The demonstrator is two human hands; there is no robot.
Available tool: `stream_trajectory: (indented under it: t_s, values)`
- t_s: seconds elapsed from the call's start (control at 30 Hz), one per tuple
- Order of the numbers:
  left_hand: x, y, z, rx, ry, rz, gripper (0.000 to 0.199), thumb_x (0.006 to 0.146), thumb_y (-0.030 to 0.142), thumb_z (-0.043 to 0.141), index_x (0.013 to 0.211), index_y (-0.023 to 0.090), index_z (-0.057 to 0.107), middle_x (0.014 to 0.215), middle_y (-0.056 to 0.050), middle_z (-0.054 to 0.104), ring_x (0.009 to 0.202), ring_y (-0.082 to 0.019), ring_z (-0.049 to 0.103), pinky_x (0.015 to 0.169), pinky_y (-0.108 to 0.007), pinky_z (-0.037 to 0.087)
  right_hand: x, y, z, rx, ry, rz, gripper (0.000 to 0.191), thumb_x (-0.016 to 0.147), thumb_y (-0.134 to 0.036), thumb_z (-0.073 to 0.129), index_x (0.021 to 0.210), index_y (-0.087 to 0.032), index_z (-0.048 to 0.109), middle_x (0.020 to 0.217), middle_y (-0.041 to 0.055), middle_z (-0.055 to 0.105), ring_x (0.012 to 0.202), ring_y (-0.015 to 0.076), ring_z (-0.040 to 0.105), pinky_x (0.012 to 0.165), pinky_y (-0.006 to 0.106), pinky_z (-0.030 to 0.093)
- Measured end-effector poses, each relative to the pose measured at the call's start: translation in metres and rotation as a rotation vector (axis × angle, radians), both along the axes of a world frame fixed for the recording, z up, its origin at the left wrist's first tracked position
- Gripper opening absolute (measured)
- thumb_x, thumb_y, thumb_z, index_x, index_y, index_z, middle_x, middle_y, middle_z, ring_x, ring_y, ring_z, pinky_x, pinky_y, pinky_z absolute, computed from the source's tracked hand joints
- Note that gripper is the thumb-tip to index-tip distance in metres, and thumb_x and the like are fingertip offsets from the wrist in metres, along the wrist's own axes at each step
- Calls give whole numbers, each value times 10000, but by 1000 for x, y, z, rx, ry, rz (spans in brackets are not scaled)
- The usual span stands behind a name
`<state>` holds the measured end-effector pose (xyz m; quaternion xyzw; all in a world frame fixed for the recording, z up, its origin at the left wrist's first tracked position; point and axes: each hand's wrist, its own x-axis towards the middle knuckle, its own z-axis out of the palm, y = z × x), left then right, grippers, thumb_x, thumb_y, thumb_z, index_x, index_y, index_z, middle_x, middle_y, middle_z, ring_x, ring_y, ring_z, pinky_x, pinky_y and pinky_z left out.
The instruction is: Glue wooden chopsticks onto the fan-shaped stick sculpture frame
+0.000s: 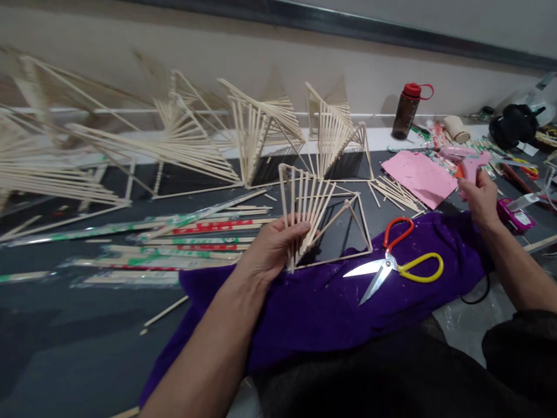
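Observation:
My left hand (278, 247) is closed on a small frame of wooden sticks (363, 223), its thumb pressed on a fan of slanted sticks. The frame's open triangular end reaches to the right over the dark table. At the right, my right hand (481, 194) grips a pink glue gun (467, 159) with an orange trigger, above the table. Between my hands, scissors (391, 264) with one red and one yellow handle lie spread apart on a purple cloth (313, 325). Loose cut sticks (395, 194) lie beyond the scissors, beside a pink sheet (420, 177).
Several finished-looking stick structures (270, 128) stand along the wall. Wrapped chopsticks (187, 247) lie on the left of the table. A dark bottle with a red lid (405, 113) stands at the back, near a black object (513, 125). A magenta device (516, 215) is at the right.

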<state>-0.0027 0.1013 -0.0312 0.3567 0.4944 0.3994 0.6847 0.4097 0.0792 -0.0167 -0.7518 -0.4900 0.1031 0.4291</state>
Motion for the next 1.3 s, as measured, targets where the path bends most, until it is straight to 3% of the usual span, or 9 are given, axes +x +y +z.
stream_trajectory:
  t_s: [0.1, 0.2, 0.3, 0.43, 0.77, 0.87, 1.03, 1.3]
  values:
    - [0, -1, -1, -8, -41, -15, 327, 478, 225, 850, 726, 129, 660, 534, -11, 668, 422, -107, 575, 437, -185, 467, -26, -7, 14, 73, 289, 66, 173, 700, -326, 613, 812, -234, 520, 666, 6, 576, 577, 160, 539, 544, 292, 431]
    - [0, -1, -3, -19, -71, -22, 372, 460, 229, 870, 745, 130, 654, 514, 3, 652, 418, -105, 574, 437, -181, 467, -58, -10, 25, 57, 487, 305, 226, 663, -274, 641, 876, -221, 585, 827, 33, 672, 690, 183, 648, 586, 290, 479]
    - [0, -1, -5, -25, -70, -37, 384, 461, 251, 882, 734, 133, 639, 532, -9, 668, 429, -107, 585, 445, -183, 475, -86, -8, 31, -30, 571, 524, 372, 656, -236, 684, 1023, -216, 627, 974, 43, 714, 764, 187, 693, 591, 270, 503]
    - [-1, -2, -5, -46, -65, -38, 367, 482, 242, 880, 742, 128, 646, 560, -23, 685, 447, -113, 597, 456, -190, 489, -108, 1, 28, -160, 624, 663, 382, 665, -251, 765, 1020, -203, 630, 1007, 48, 738, 689, 156, 688, 531, 239, 492]
    - [0, -3, -7, -78, -96, -33, 382, 474, 228, 886, 771, 129, 667, 573, -21, 696, 448, -116, 607, 458, -191, 505, -140, 21, 12, -161, 556, 707, 418, 770, -584, 705, 916, -200, 628, 940, 48, 735, 567, 108, 616, 468, 232, 429]
    - [-1, -3, -7, -86, -86, -43, 354, 505, 229, 874, 770, 132, 661, 572, -25, 694, 442, -118, 603, 447, -190, 495, -142, 24, 3, -161, 535, 708, 417, 793, -598, 680, 935, -210, 626, 883, 32, 719, 551, 104, 588, 456, 227, 400]
    - [-2, -4, -8, -76, -73, -20, 317, 551, 220, 851, 797, 129, 674, 594, -27, 699, 485, -124, 628, 482, -187, 502, -139, 25, -5, -136, 465, 706, 370, 862, -583, 614, 916, -218, 639, 622, -17, 606, 518, 116, 520, 472, 236, 366]
    - [-1, -4, -5, -109, -71, -19, 328, 527, 213, 855, 785, 131, 670, 572, -25, 696, 465, -112, 613, 467, -171, 489, -142, 25, -4, -145, 458, 700, 452, 806, -662, 631, 860, -214, 616, 608, -24, 601, 478, 103, 490, 462, 236, 347]
